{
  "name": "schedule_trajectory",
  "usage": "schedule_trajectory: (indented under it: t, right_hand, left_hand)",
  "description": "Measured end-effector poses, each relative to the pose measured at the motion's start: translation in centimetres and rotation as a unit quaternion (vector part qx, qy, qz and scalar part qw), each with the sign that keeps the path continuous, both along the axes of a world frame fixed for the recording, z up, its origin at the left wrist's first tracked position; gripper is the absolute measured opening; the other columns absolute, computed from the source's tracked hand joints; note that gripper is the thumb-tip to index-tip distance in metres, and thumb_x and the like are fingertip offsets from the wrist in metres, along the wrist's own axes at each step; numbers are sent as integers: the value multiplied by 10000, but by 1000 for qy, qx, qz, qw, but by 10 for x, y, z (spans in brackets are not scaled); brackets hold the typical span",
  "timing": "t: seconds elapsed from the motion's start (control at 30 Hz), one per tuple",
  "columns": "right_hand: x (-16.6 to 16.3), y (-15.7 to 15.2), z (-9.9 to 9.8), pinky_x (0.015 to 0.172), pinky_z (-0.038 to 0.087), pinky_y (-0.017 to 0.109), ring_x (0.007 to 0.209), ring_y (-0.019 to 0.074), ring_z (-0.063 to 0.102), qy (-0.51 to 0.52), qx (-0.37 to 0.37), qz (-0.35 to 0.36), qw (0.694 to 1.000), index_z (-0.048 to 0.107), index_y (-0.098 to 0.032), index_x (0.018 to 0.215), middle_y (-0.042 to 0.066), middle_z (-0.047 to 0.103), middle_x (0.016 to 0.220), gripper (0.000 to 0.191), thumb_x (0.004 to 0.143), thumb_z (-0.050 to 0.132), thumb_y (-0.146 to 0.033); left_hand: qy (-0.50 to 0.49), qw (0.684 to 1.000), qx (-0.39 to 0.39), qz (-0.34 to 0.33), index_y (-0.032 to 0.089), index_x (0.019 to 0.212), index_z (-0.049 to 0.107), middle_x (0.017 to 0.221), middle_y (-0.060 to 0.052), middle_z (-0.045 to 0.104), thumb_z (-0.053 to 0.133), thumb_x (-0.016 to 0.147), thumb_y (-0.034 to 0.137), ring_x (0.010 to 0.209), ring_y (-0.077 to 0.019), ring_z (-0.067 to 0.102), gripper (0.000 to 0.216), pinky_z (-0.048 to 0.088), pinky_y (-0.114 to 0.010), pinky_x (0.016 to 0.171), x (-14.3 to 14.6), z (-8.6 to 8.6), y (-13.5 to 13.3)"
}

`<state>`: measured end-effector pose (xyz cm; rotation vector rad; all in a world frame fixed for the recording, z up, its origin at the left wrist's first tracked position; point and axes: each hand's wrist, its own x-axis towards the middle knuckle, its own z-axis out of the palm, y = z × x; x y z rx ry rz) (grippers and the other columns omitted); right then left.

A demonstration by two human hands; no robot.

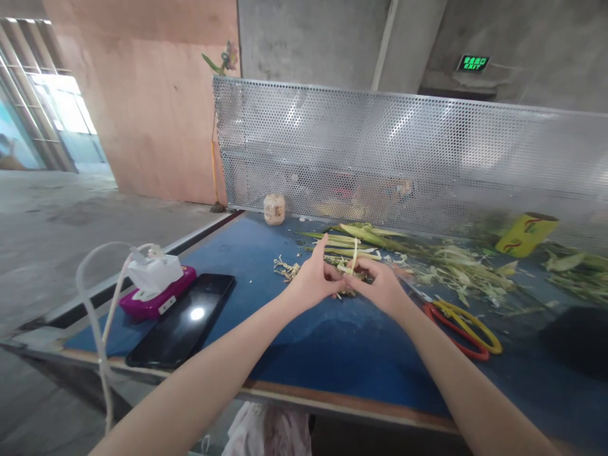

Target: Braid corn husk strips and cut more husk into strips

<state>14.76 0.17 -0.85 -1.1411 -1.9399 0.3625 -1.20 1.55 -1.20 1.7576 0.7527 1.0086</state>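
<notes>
Blue and smooth, the surface (280,348) carries curly, stringy plant bits (291,272) left of the hands and long, flat green leaves (370,237) on their far side. Over its middle, the right hand (380,288) is nearly closed, pinching a thin, pale stalk (355,250) that sticks up, and the left hand (311,278) is half curled, fingertips near the right's, its hold on the stalk unclear. Scissors (441,308) with looped red and yellow handles lie right, a flat, glossy phone (185,320) left.
</notes>
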Motion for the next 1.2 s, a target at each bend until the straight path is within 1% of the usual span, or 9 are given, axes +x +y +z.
schedule_trajectory:
  t: [0.13, 0.4, 0.5, 0.63, 0.7, 0.83, 0.97, 1.07, 1.2]
  right_hand:
    - [-2, 0, -2, 542, 377, 241, 589, 142, 497, 9, 46, -32, 998, 515, -184, 598, 3, 551, 590, 91, 677, 505, -229]
    - [1, 4, -2, 531, 368, 234, 535, 115, 445, 78, 0, 1, 997, 508, -186, 613, -20, 497, 551, 131, 703, 493, -279]
    - [3, 6, -2, 515, 349, 231, 522, 108, 414, 113, -33, 10, 993, 505, -188, 613, -29, 465, 543, 132, 703, 488, -283]
    - [6, 8, -2, 486, 320, 230, 516, 105, 387, 150, -115, 41, 981, 474, -188, 582, -29, 426, 551, 216, 734, 449, -339]
    - [4, 8, -1, 484, 316, 232, 513, 103, 376, 135, -126, 48, 982, 449, -187, 555, -30, 407, 540, 273, 746, 457, -383]
    - [1, 3, 2, 543, 366, 240, 550, 113, 459, 82, -149, 98, 981, 483, -178, 569, -10, 502, 558, 326, 782, 458, -424]
    - [4, 0, 6, 585, 400, 249, 583, 129, 544, 65, -169, 140, 973, 521, -173, 579, 12, 594, 585, 352, 822, 432, -412]
    - [8, 0, 5, 568, 409, 248, 563, 128, 556, 84, -153, 155, 972, 535, -172, 585, 9, 603, 566, 323, 810, 466, -394]
    - [12, 0, 1, 478, 380, 238, 472, 113, 504, 128, -121, 152, 973, 487, -181, 556, -13, 553, 494, 304, 775, 510, -391]
  left_hand:
    - [-40, 997, -52, -30, 139, 1380, -63, 554, 43, 580, 673, 651, 186, 431, -91, 500, 1037, 382, -209, 418, 2, 3, -2]
    - [-61, 990, -99, -78, 89, 1377, -24, 518, 52, 559, 722, 607, 209, 423, -84, 492, 1079, 377, -199, 410, 4, 4, -6]
    - [-57, 993, -67, -79, 116, 1382, -32, 598, 34, 569, 680, 655, 210, 452, -84, 499, 1022, 399, -222, 447, 5, 4, -7]
    - [-34, 998, 53, -10, 176, 1391, -12, 801, -26, 591, 614, 722, 310, 565, -92, 502, 926, 412, -248, 535, 5, 1, -5]
    - [-20, 996, 81, 4, 170, 1392, -16, 779, -19, 583, 589, 739, 353, 597, -106, 497, 909, 409, -255, 559, 4, 0, -4]
    - [5, 995, 89, -52, 171, 1390, -51, 667, 11, 574, 556, 773, 296, 564, -105, 486, 873, 402, -243, 551, 3, -1, -4]
    - [-26, 993, 46, -102, 179, 1381, -108, 662, 6, 591, 530, 792, 221, 503, -81, 476, 869, 404, -226, 522, 4, 0, -6]
    - [-73, 988, 13, -134, 143, 1365, -165, 629, 7, 573, 526, 796, 201, 488, -74, 468, 897, 392, -210, 490, 8, 3, -10]
    - [-99, 988, 23, -120, 163, 1317, -279, 588, 36, 532, 518, 806, 214, 469, -72, 449, 949, 361, -194, 449, 11, 8, -19]
